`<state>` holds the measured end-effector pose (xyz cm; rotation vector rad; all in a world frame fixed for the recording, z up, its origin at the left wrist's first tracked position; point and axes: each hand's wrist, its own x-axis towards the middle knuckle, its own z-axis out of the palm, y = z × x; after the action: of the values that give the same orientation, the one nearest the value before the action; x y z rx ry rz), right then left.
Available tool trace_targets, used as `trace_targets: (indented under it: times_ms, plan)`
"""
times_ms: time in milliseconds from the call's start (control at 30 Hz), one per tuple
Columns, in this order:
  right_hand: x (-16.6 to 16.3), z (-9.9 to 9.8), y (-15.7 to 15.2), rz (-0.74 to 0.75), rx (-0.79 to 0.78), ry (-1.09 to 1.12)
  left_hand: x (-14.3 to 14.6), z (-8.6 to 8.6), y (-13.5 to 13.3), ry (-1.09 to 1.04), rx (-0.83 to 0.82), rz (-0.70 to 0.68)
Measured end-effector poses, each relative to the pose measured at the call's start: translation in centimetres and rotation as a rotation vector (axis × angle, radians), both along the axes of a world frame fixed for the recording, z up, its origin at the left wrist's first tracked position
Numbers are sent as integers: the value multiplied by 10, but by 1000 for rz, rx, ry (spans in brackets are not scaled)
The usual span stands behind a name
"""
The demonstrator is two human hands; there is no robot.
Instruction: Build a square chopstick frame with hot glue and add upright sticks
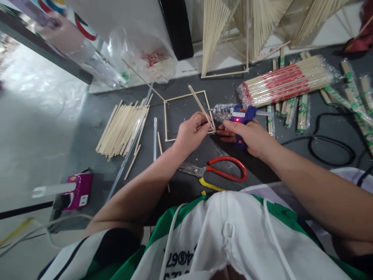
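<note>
My left hand (192,130) is closed on a thin wooden stick (199,102), holding it tilted at the near right corner of a square stick frame (165,120). The frame lies flat on the dark table, and another stick (142,79) slants up from its far left corner. In my right hand (253,136) is a blue glue gun (244,114) with a lit red light. Its nozzle points left, beside the frame's right side. Scissors (225,169) with red and yellow handles lie just below my hands.
A pile of wooden sticks (124,128) and clear glue sticks (155,136) lie at left. Red-banded packed sticks (288,79) and green-printed chopstick packets (303,112) lie at right, near a black cable (332,140). Fanned stick structures (215,35) stand behind. A purple power socket (80,190) sits lower left.
</note>
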<state>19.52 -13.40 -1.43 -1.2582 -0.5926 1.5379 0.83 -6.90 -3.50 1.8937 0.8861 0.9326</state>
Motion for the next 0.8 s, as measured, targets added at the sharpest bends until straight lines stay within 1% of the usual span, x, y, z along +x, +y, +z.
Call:
trace_targets:
  times_ms: [167, 300, 500, 633, 800]
  plan:
    - [-1, 0, 0, -21, -13, 18, 0, 2, -1, 12, -4, -15]
    - [-1, 0, -1, -30, -15, 25, 0, 6, -3, 101, 81, -4]
    - [1, -4, -1, -23, -6, -3, 1, 12, -5, 188, 141, -23]
    - [3, -3, -1, -3, -4, -13, 2, 10, -3, 163, 113, -23]
    - [1, 3, -2, -42, -15, -48, 4, 7, 0, 141, 111, -24]
